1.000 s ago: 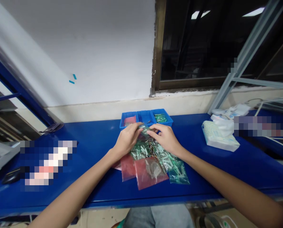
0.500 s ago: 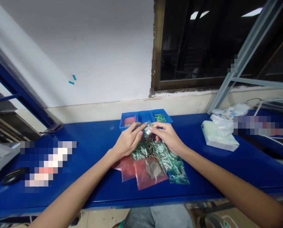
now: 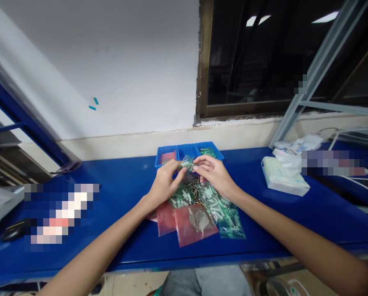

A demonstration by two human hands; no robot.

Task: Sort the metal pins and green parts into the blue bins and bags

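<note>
Between my two hands is a small clear greenish plastic bag point(image 3: 188, 163) with pale metallic pieces inside. My left hand point(image 3: 166, 179) pinches its left side, and my right hand point(image 3: 214, 172) grips its right edge with thumb and fingers. Both hands are raised over a pile on the table. In that pile lie green bags of small metal parts point(image 3: 214, 205), a heap of loose brass-coloured pins point(image 3: 196, 190), partly hidden, and red bags point(image 3: 192, 226), the front one with silvery parts in it. Just behind my hands stand three joined blue bins point(image 3: 186, 151).
The blue table point(image 3: 125, 230) runs up to the wall. On the right lies a tissue pack point(image 3: 285, 176) beside other white items and a metal rack post. A black mouse point(image 3: 15, 231) and a blurred-out patch are on the left.
The small bag has tilted and shifted slightly left. My left fingers have drawn back from its top, so more of it shows. The pile looks the same.
</note>
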